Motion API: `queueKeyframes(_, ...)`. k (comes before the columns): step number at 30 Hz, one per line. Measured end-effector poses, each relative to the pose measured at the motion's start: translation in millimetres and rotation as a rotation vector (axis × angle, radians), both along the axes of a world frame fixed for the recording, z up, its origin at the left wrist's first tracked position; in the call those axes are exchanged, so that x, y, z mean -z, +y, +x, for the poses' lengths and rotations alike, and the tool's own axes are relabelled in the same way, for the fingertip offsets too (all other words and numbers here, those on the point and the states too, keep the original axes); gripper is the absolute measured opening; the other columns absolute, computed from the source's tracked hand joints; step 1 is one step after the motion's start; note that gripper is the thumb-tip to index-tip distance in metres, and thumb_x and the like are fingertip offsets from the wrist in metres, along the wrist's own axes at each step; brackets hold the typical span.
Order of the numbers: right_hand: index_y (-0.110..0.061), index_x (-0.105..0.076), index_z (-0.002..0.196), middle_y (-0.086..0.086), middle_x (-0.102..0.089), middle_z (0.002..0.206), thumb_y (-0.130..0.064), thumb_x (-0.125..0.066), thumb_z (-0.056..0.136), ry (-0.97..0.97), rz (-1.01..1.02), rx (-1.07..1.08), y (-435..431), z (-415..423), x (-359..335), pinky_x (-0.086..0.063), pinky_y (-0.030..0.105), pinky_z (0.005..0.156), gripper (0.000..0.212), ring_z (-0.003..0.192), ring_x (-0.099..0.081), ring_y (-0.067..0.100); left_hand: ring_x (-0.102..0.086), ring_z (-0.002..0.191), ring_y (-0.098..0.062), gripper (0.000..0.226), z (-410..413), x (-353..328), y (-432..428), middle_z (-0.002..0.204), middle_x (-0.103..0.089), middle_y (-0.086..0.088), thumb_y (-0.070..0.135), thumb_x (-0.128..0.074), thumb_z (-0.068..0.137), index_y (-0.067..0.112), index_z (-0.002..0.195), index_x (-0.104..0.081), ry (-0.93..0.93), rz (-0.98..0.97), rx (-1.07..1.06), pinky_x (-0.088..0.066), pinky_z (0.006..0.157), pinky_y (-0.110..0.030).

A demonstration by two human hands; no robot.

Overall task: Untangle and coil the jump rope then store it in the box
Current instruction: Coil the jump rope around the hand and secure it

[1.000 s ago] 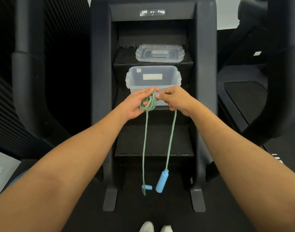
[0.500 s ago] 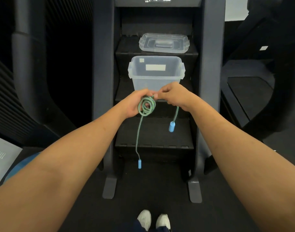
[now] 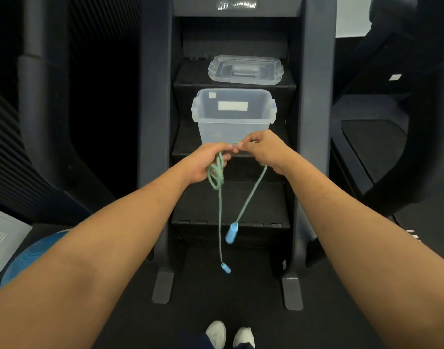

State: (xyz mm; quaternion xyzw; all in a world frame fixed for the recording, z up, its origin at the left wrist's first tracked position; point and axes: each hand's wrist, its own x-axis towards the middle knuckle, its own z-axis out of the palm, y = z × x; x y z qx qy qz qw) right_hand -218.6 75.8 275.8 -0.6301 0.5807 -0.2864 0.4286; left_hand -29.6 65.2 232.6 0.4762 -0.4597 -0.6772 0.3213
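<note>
The green jump rope (image 3: 217, 176) hangs in small loops from my left hand (image 3: 208, 160), whose fingers curl round the bundle. My right hand (image 3: 265, 149) pinches the rope just beside the left fingertips. Two strands drop from the hands; one ends in a blue handle (image 3: 231, 232) near the lower step, the other in a second blue handle (image 3: 225, 268) lower down. The clear plastic box (image 3: 233, 116) stands open on a step right behind my hands, and its clear lid (image 3: 245, 69) lies on the step above.
The box and lid sit on the black steps of a dark stair-climber machine (image 3: 316, 122) with tall side rails. A blue ball (image 3: 27, 260) and a grey panel (image 3: 2, 243) lie at the lower left. My white shoes (image 3: 228, 335) stand on black flooring.
The round coil in my left hand has slackened into longer hanging loops. Both handles hang lower than half a second ago, and the strand under my right hand is longer.
</note>
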Motion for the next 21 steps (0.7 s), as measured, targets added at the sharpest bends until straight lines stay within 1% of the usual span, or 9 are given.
queueKeyframes(2,-0.003,-0.074,0.091,-0.014,-0.055,0.055,-0.026,-0.072,0.096,-0.015,-0.014,0.031,-1.4,-9.6,1.2,-0.034,0.011,0.047,0.024,0.046,-0.048,-0.002,-0.035,0.05,-0.01,0.038,-1.7,-4.2,2.7,0.059,-0.039,0.004,0.047,-0.06,0.101,0.014,0.084,-0.068,-0.083,-0.032,0.006,-0.032,0.051,-0.024)
queueKeyframes(4,-0.004,-0.075,0.089,-0.018,-0.056,0.046,-0.028,-0.073,0.095,0.011,-0.012,0.008,-2.4,-18.2,2.1,-0.032,0.006,0.045,0.025,0.042,-0.049,-0.008,-0.036,0.048,-0.011,0.046,-3.5,-6.9,3.6,0.055,-0.038,0.003,0.054,-0.062,0.098,0.016,0.074,-0.063,-0.156,-0.079,-0.006,-0.033,0.052,-0.026)
queueKeyframes(7,0.0,-0.074,0.092,-0.018,-0.064,0.057,-0.027,-0.071,0.097,-0.007,0.021,-0.033,-1.4,-25.7,3.4,-0.037,0.008,0.053,0.027,0.049,-0.053,-0.007,-0.034,0.047,-0.011,0.044,-5.6,-7.9,4.0,0.054,-0.037,0.003,0.053,-0.065,0.096,0.015,0.075,-0.068,-0.194,-0.1,0.034,-0.031,0.052,-0.027)
queueKeyframes(9,0.002,-0.074,0.099,-0.011,-0.065,0.065,-0.027,-0.07,0.097,-0.057,0.063,-0.079,-2.1,-31.1,4.0,-0.041,0.019,0.061,0.03,0.057,-0.051,0.005,-0.029,0.047,-0.01,0.037,-5.9,-10.3,5.1,0.056,-0.032,0.002,0.048,-0.067,0.097,0.014,0.087,-0.076,-0.119,-0.075,0.046,-0.027,0.05,-0.025)
queueKeyframes(11,-0.002,-0.076,0.101,-0.002,-0.058,0.066,-0.029,-0.071,0.096,-0.083,0.127,-0.15,-3.3,-41.0,4.5,-0.045,0.026,0.064,0.028,0.064,-0.05,0.014,-0.024,0.045,-0.01,0.032,-4.2,-13.0,3.2,0.056,-0.028,0.003,0.041,-0.067,0.098,0.01,0.092,-0.075,-0.005,-0.027,-0.014,-0.023,0.048,-0.024)
queueKeyframes(13,-0.006,-0.078,0.101,0.001,-0.057,0.069,-0.03,-0.069,0.097,-0.039,0.194,-0.229,-2.5,-52.5,7.2,-0.052,0.027,0.071,0.026,0.068,-0.055,0.015,-0.024,0.041,-0.008,0.029,-1.1,-16.3,-2.4,0.052,-0.028,0.006,0.039,-0.065,0.099,0.011,0.089,-0.069,0.134,0.018,-0.129,-0.021,0.044,-0.023)
queueKeyframes(16,-0.004,-0.078,0.102,0.006,-0.064,0.076,-0.025,-0.068,0.098,0.011,0.226,-0.194,-0.2,-69.5,14.7,-0.056,0.026,0.08,0.024,0.074,-0.063,0.015,-0.025,0.038,-0.007,0.035,8.6,-17.9,-14.5,0.05,-0.03,0.008,0.042,-0.062,0.1,0.018,0.075,-0.063,0.323,0.068,-0.292,-0.02,0.042,-0.022)
queueKeyframes(18,-0.004,-0.078,0.099,0.008,-0.068,0.08,-0.023,-0.071,0.096,0.143,0.216,-0.14,-0.2,-81.7,18.1,-0.049,0.019,0.074,0.021,0.08,-0.063,0.016,-0.025,0.038,-0.007,0.045,16.0,-16.8,-19.7,0.049,-0.03,0.008,0.046,-0.059,0.101,0.022,0.063,-0.06,0.396,0.092,-0.39,-0.018,0.043,-0.023)
queueKeyframes(21,-0.001,-0.073,0.109,0.008,-0.062,0.086,-0.024,-0.066,0.099,0.47,0.273,-0.034,-1.8,-96.3,24.9,-0.042,0.029,0.076,0.027,0.088,-0.056,0.023,-0.025,0.037,-0.008,0.05,23.8,-13.9,-22.3,0.048,-0.03,0.008,0.049,-0.058,0.102,0.024,0.059,-0.051,0.472,0.127,-0.504,-0.018,0.041,-0.023)
